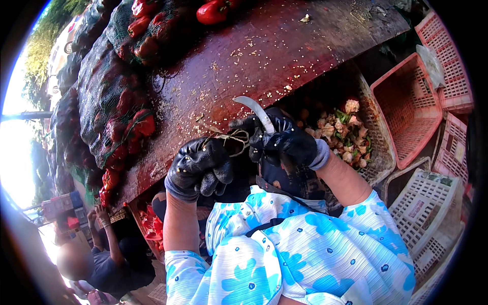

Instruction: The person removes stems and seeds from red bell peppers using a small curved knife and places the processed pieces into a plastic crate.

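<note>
Both my hands wear black coated gloves with grey cuffs and are raised close together at the table's near edge. My right hand is closed around a small knife with a curved blade, which points up and to the left. In my left hand, the fingers are curled in on a thin tan twine. Loops of this twine stick out across the gap and reach the right glove's fingertips; whether those fingers pinch it too is hard to make out.
A wet reddish table strewn with pale seeds lies ahead. Filled green mesh sacks of red peppers line its left side. Cut pepper tops fill a crate at right, beside a pink basket and white crates. Another person works at lower left.
</note>
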`<state>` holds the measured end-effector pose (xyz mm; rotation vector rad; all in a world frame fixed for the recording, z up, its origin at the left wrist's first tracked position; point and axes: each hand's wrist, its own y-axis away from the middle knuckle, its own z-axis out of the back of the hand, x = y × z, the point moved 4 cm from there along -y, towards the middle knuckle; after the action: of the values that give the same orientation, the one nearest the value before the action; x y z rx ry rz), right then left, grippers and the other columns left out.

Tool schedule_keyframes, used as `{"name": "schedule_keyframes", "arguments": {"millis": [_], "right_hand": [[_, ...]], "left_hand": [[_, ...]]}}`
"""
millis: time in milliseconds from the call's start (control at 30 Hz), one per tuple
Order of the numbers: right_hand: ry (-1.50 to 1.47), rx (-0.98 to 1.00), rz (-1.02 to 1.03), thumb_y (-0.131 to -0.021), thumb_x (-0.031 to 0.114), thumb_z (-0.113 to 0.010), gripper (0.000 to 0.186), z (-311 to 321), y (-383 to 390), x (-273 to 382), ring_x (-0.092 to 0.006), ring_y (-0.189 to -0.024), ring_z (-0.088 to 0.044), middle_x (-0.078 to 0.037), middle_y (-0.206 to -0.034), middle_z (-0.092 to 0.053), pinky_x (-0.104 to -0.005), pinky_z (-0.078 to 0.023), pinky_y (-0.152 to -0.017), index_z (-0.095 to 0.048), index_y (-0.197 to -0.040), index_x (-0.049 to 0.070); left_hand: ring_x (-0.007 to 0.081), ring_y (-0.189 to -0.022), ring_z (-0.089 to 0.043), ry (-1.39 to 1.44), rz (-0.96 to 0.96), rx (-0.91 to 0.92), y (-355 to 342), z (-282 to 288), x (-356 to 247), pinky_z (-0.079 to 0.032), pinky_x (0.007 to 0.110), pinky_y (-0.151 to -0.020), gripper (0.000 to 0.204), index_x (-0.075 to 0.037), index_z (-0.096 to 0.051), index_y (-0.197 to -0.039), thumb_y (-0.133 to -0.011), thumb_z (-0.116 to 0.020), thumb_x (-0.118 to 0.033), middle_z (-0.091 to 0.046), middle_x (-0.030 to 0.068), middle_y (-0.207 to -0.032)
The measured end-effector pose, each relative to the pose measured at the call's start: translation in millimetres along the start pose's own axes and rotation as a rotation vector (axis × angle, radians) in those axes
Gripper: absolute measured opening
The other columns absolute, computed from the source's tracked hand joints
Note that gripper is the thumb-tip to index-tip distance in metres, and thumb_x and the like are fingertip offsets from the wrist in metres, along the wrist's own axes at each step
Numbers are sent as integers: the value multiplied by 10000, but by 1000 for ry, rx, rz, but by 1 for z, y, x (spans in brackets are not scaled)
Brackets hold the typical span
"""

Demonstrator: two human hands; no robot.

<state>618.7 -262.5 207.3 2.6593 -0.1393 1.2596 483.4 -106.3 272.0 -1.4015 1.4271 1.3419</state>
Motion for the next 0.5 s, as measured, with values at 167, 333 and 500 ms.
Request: {"name": "schedule_keyframes", "arguments": {"millis": [167,333,500], "right_hand": [[141,76,219,-864,95,-651,678,-12,-14,0,-93,-806,-622,-61,-989,-652,-223,-498,-660,-338,-1464,59],[16,224,124,-866,93,-682,650,-20,-19,-9,-82,-892,-616,-33,-1123,-642,-239,-510,-771,-384,-1443,74],[-217,237,99,-880,105,-679,314,-22,-19,-37,-96,-909,-616,-33,-1009,-670,-242,-512,-796,-610,-1179,35]], "left_hand": [[161,-416,-555,119,43,-70,10,3,8,-429,264,-356,225,37,-605,-788,-856,-638,-174,-657,174,-699],[211,-574,-615,311,192,13,9,-5,2,-493,313,-521,239,31,-615,-768,-816,-682,-193,-660,165,-718],[232,-671,-642,198,103,6,0,-11,-3,-514,345,-670,239,37,-640,-812,-792,-710,-191,-673,140,-813]]}}
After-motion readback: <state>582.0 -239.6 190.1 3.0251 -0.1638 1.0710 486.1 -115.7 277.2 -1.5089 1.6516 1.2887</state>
